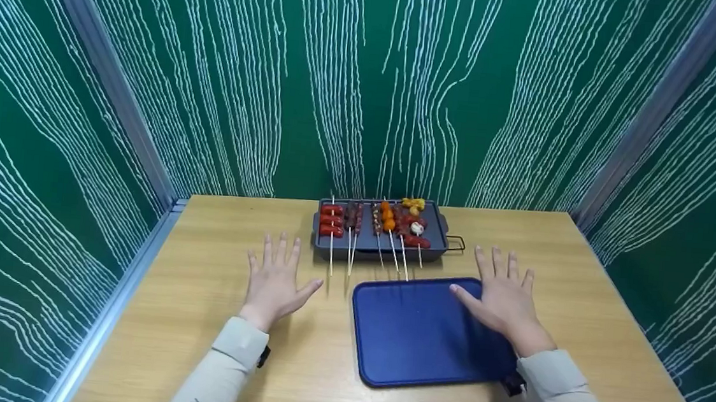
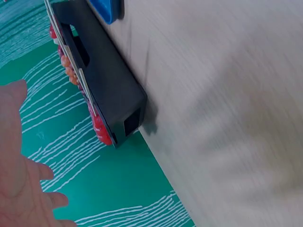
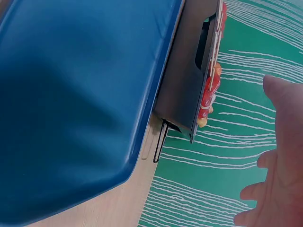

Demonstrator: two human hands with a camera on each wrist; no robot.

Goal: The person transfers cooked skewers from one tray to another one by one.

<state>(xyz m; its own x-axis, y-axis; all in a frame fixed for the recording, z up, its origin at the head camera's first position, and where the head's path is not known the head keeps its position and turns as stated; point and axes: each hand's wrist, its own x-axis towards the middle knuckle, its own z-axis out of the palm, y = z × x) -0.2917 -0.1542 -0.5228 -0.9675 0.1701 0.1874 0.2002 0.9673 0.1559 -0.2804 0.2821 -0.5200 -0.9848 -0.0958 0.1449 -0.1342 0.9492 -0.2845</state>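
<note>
My left hand (image 1: pixel 272 287) is held palm down with fingers spread over the table, left of the blue tray and in front of the grill. Nothing is in it. Over the tray's right side hovers my right hand (image 1: pixel 503 300), fingers also spread and holding nothing. The blue tray (image 1: pixel 424 334) lies flat with its raised rim upward. Behind it stands a dark rectangular grill (image 1: pixel 364 241) with a wire handle (image 1: pixel 455 243) on its right end. Several skewers lie across the grill, among them red sausage pieces (image 1: pixel 331 220), orange balls (image 1: pixel 387 216) and a yellow piece (image 1: pixel 413 203).
The wooden table (image 1: pixel 214 247) meets a green wall (image 1: pixel 329 84) with white wavy lines just behind the grill. Similar green panels stand at left and right, joined by metal posts (image 1: pixel 119 73). Skewer sticks (image 1: pixel 331 259) jut over the grill's front edge.
</note>
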